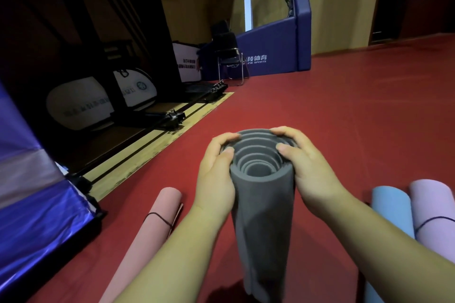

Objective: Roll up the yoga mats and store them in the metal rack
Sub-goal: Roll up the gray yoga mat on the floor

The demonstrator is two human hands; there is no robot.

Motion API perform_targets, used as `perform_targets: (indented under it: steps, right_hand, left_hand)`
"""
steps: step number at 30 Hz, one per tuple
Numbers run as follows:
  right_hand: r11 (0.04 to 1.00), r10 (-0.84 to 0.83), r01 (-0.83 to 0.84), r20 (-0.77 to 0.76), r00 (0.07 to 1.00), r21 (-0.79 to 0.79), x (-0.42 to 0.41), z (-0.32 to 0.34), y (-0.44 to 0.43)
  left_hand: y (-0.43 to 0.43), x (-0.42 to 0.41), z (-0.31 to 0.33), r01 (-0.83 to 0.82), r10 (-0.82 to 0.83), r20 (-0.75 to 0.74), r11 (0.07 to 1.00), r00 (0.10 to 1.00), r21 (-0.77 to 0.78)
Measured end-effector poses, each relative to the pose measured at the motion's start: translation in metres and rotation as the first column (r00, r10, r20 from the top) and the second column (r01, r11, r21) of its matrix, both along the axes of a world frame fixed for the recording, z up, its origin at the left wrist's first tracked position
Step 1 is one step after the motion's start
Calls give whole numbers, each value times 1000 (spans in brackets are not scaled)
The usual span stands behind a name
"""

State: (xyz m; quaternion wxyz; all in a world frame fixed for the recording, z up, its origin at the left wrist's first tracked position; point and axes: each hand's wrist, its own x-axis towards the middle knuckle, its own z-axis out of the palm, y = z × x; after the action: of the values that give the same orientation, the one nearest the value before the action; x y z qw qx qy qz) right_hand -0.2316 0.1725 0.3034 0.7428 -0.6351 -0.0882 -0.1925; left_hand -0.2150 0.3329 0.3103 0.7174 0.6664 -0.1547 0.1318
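Grey rolled yoga mat [263, 216] held on end between both hands. The left hand [216, 174] and right hand [310, 170] clasp opposite sides of the upper end, fingers curled round the outer layer and thumbs lying over the rim. The grip probably serves to square the spiral and keep the coils from loosening. The mat's long axis runs near vertical. Its open upper end, showing concentric layers, points up towards the camera, and its lower end points down to the red floor [344, 118] close to the person. Contact with the floor falls at the frame edge and cannot be confirmed.

Three finished rolls lie flat on the floor with their long axes running away from the viewer: a pink mat [152, 233] to the left and a blue mat [391, 211] touching a lilac mat [435, 209] to the right. The pink and lilac rolls are each tied with a dark band. They are presumably parked there for storing. No metal rack can be identified.
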Motion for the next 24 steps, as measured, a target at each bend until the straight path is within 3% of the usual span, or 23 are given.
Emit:
perform_targets:
  steps: [3, 7, 10, 12, 15, 19, 22, 24]
  right_hand:
    - [999, -27, 28, -9, 1000, 26, 2, 5, 6]
    - [997, 10, -17, 90, 996, 71, 1, 29, 0]
    - [998, 42, -48, 123, 992, 50, 2, 27, -14]
    - [999, 9, -6, 66, 998, -41, 8, 2, -19]
    - [999, 32, -28, -120, 992, 37, 18, -26, -24]
    - [999, 14, -9, -148, 989, 31, 21, -25, -31]
    - [977, -176, 165, -77, 981, -133, 17, -26, -32]
    - [883, -333, 334, 61, 941, -331, 12, -25, -32]
  left_hand:
    - [-6, -2, 6, -63, 62, 34, 998, 997, 30]
    - [-12, 1, 28, -1, 4, 59, 999, 998, -39]
    - [-17, 1, 22, -20, 19, 108, 1000, 994, 3]
    - [-24, 1, -6, -90, 80, 126, 993, 989, 80]
    - [-31, 6, -35, -81, 83, -21, 992, 996, 92]
    - [-34, 9, -31, -53, 59, -43, 992, 997, 112]
    - [-34, 5, -33, -49, 55, -42, 992, 998, 120]
    - [-31, 4, -31, -26, 33, -57, 993, 998, 115]
